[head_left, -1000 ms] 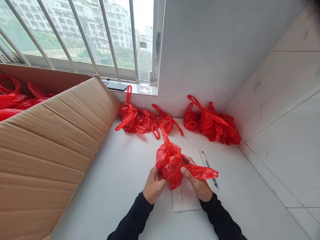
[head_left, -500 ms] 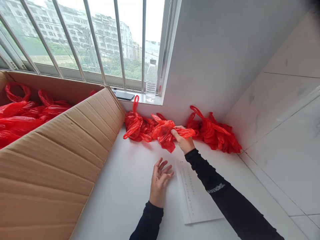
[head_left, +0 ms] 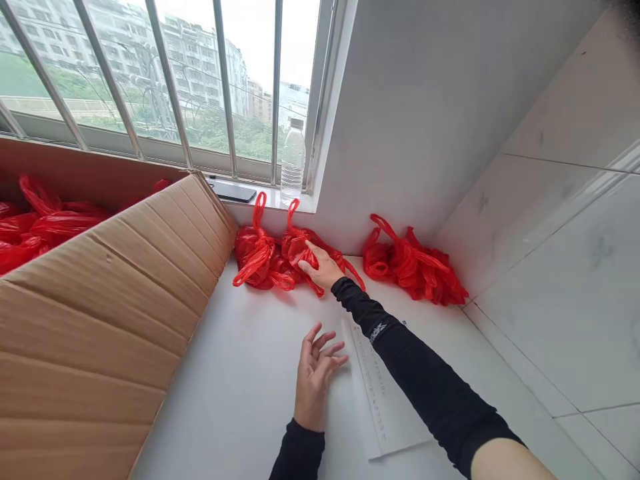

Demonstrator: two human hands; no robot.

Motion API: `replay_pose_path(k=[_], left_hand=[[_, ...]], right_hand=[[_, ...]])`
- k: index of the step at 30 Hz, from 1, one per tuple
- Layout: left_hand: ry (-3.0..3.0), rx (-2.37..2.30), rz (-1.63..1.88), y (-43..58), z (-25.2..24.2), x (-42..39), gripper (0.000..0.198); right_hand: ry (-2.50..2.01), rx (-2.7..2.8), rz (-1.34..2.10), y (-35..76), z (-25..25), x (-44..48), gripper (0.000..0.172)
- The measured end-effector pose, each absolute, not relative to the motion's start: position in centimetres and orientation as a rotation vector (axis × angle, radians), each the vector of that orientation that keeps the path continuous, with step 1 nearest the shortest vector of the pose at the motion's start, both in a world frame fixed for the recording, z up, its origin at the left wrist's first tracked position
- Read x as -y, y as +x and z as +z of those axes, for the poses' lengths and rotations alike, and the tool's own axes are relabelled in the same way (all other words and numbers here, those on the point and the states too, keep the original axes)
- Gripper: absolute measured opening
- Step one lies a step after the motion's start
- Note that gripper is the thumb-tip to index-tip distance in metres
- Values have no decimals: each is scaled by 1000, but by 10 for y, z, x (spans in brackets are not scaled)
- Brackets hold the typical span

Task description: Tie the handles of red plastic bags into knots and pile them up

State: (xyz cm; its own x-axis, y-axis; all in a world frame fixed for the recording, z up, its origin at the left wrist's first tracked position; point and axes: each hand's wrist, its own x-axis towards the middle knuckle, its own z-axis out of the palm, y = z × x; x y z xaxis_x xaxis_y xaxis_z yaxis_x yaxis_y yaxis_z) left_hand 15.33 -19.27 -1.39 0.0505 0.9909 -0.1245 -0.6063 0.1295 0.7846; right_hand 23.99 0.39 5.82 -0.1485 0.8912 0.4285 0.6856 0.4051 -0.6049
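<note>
My right hand [head_left: 323, 267] reaches far forward and rests on a knotted red plastic bag [head_left: 297, 243] in the left pile [head_left: 260, 253] against the wall, fingers stretched flat over it. My left hand [head_left: 315, 373] hovers just above the white table [head_left: 235, 373], fingers apart, holding nothing. It is beside a printed paper sheet [head_left: 385, 407], which my right forearm crosses. A second heap of red bags [head_left: 415, 263] lies further right by the wall corner.
A big open cardboard box [head_left: 100, 313] with several red bags [head_left: 35, 227] inside fills the left side. On the window sill stand a clear water bottle [head_left: 293, 160] and a dark phone [head_left: 233, 192]. Tiled wall rises on the right.
Both hands held a red bag over the paper; the left let go, the right carried it to the left pile by the wall and now lies open on it.
</note>
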Motion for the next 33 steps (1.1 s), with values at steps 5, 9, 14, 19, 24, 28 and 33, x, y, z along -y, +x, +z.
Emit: replay_pose_path(k=[5,9,14,19,24,28,33], left_hand=[[661,-768,1318,153,-16,191,63],[660,-775,1326,155,-11,194,59],[672,-775,1303,155,-6,194,53],[692,-768,1280,155,-4,194,52],[684,-750,1243,154,-3,193,49],[652,-664,1176,153,2,194,42],[461,-479,1130,154,14,200,50]], right_hand=[[-1647,1740,121,301,59,-2,47],[-1941,1650,35,354,41,8,41],[-2083,1642,48,378,20,18,40],[-2005,1607,48,385,34,21,27],[-1774,1484,-21,397,78,44,27],[-1531,1507,-6,382,99,90,31],[-1199,1676,397,329,76,176,36]])
